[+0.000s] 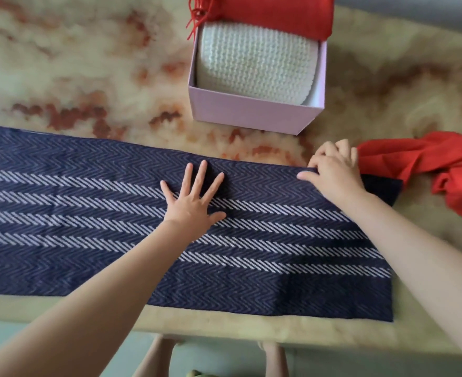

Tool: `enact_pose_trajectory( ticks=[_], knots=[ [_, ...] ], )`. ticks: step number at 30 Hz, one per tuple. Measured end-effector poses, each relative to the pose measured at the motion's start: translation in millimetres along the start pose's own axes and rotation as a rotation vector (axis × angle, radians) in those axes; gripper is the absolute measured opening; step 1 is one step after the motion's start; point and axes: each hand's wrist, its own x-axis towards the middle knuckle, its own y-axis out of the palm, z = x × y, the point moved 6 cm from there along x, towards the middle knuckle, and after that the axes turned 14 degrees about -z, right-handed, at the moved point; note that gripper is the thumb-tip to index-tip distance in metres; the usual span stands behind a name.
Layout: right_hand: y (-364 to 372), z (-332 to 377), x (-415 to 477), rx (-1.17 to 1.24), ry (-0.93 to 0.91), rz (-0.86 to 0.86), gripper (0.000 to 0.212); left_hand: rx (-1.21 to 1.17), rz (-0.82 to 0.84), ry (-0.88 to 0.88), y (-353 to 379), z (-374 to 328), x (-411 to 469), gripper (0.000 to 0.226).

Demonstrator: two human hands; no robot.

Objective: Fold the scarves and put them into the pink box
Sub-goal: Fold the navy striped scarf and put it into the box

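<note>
A navy scarf with white herringbone stripes lies flat along the table's near edge. My left hand rests on its middle, palm down, fingers spread. My right hand pinches the scarf's far edge near its right end. The pink box stands behind the scarf and holds a folded white knitted scarf. A folded red fringed scarf lies over the box's far side. A crumpled red scarf sits on the table to the right of my right hand.
The marble-patterned table extends to the far left. Its front edge runs just below the navy scarf. My legs show beneath it.
</note>
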Motion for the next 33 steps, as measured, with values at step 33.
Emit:
enact_pose_trajectory(
  ticks=[33],
  knots=[
    [8.6, -176.9, -112.0, 1.06, 0.976, -0.104, 0.019, -0.371, 0.018, 0.075, -55.7, -151.4, 105.6, 0.051]
  ],
)
